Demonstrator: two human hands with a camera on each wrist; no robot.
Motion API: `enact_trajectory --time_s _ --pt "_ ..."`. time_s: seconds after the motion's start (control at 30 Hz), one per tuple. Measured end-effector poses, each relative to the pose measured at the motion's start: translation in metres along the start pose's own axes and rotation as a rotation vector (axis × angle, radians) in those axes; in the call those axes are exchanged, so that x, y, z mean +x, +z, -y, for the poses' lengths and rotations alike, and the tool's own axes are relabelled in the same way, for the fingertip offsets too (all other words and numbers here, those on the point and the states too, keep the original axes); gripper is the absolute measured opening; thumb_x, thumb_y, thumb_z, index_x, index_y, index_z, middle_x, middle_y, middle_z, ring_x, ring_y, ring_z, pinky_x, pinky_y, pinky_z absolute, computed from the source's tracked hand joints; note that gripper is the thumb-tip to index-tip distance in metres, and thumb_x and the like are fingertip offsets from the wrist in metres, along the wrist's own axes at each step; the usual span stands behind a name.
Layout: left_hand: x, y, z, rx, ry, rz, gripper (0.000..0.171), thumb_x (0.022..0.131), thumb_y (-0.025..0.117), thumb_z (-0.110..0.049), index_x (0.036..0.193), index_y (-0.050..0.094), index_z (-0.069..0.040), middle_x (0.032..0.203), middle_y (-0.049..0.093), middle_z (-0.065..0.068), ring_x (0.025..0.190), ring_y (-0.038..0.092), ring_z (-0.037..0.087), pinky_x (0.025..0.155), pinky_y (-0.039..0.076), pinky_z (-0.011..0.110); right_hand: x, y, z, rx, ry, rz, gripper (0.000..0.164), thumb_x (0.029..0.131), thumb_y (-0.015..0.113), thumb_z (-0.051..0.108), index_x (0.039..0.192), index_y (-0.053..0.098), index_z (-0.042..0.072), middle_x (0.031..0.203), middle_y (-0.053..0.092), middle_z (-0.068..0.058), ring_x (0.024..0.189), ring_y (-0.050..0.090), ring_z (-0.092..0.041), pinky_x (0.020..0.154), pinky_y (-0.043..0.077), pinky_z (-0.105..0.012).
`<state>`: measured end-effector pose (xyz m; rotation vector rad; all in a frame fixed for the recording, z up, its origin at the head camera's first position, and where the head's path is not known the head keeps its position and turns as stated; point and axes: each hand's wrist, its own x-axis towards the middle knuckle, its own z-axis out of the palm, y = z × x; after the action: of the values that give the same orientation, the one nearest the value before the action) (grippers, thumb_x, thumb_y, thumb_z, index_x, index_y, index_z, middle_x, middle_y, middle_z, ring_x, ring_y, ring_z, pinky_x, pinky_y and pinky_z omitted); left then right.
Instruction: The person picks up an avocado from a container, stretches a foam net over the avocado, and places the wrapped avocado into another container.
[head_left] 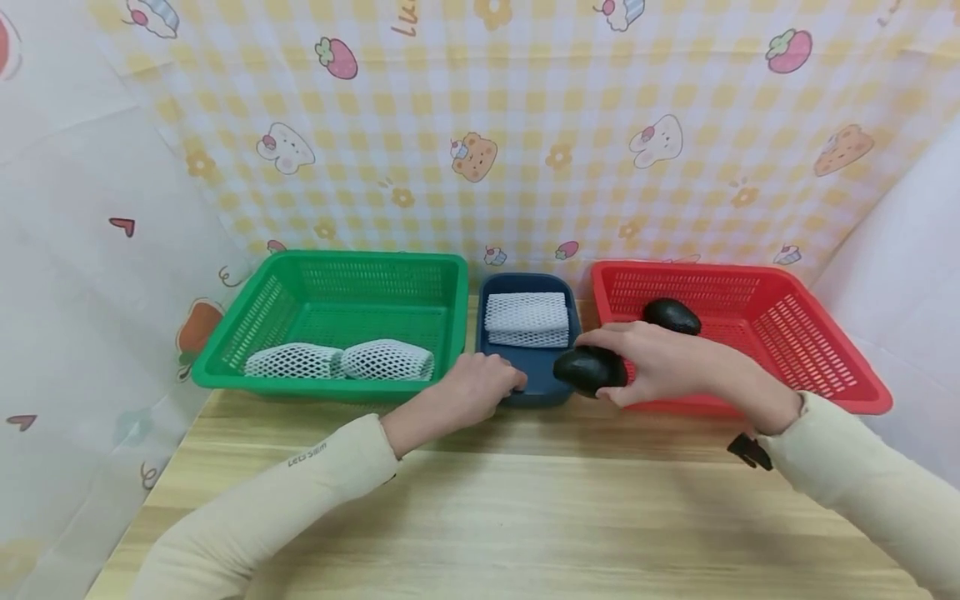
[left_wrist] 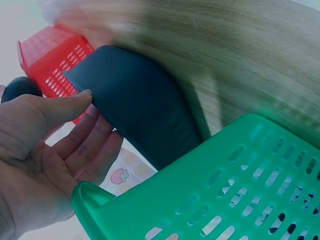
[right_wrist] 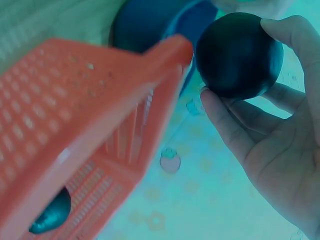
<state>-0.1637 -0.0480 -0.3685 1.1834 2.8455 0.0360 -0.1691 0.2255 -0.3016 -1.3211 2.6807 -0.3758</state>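
My right hand [head_left: 663,362] grips a dark avocado [head_left: 588,369] between thumb and fingers, at the left front corner of the red basket [head_left: 832,333]. In the right wrist view the avocado [right_wrist: 239,56] shows its rounded end. A second avocado [head_left: 672,317] lies inside the red basket. My left hand [head_left: 476,387] is at the front left edge of the dark blue bin [head_left: 540,367]; in the left wrist view its thumb [left_wrist: 82,99] lies on the rim with the fingers behind it. Folded white foam net sleeves [head_left: 527,319] lie in the bin's back half.
To the left stands a green basket [head_left: 367,283] holding two items in white foam nets [head_left: 386,361]. All three containers stand in a row at the back of the wooden table [head_left: 510,517], before a checked cloth [head_left: 525,100].
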Motion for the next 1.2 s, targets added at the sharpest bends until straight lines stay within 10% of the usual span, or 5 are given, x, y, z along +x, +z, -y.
enact_trajectory --time_s 1.2 --pt "0.000 0.001 -0.001 0.015 -0.021 0.029 0.025 0.099 0.066 -0.007 0.116 0.078 -0.022 0.102 0.073 0.001 0.078 0.065 0.017 0.059 0.053 0.030 0.014 0.072 0.039 0.122 0.013 0.337 0.061 0.083 0.086 0.028 0.135 0.062 0.008 0.116 0.064 0.001 0.096 0.057 -0.012 0.078 0.051 -0.032"
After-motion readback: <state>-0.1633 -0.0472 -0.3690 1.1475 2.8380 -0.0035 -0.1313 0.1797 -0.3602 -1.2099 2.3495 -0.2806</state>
